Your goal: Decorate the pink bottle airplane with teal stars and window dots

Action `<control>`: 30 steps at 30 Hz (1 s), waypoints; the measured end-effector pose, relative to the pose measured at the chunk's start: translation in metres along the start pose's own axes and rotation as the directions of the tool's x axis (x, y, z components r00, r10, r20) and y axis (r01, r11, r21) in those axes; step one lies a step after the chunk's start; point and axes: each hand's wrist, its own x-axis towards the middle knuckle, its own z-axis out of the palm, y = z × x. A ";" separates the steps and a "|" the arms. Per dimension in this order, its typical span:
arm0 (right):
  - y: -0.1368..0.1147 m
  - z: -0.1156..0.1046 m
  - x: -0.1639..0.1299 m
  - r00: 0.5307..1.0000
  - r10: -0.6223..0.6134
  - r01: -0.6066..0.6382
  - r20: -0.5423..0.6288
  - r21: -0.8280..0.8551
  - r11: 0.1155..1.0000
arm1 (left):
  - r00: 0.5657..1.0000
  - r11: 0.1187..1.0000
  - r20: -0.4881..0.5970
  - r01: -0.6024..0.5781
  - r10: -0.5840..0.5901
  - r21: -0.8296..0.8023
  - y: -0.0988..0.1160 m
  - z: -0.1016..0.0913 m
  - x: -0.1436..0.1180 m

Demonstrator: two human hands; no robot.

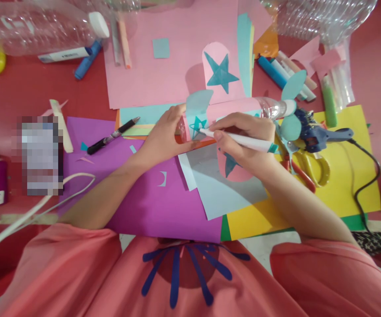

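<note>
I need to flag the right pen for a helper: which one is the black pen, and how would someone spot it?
Start at the big purple paper sheet left of centre. At its upper edge, just left of the left hand, lies the black pen, slanted with its tip up-right. Unlike the white marker in the right hand, it lies loose, untouched and dark.

Both forearms bare, reaching forward, converging. Left hand [164, 136] palm inward, fingers curled in loose clasp. Right hand [243, 143] knuckles up, fingers pinched in writing grip.

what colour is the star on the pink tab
Teal, on the pink tab; it shows in the head view.
</note>
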 end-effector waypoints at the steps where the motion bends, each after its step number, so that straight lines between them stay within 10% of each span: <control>1: 0.000 -0.001 0.000 1.000 -0.001 0.001 0.022 -0.014 1.000 | 1.000 1.000 -0.006 -0.004 0.004 0.000 0.000 0.000 0.000; 22: -0.002 -0.001 0.002 0.999 -0.040 0.040 -0.001 -0.004 0.999 | 1.000 1.000 0.008 0.026 -0.026 0.010 0.003 -0.001 0.000; 30: -0.004 0.001 0.004 0.992 0.120 -0.115 -0.026 0.145 0.983 | 1.000 0.998 -0.001 0.026 -0.026 -0.052 -0.002 0.001 0.002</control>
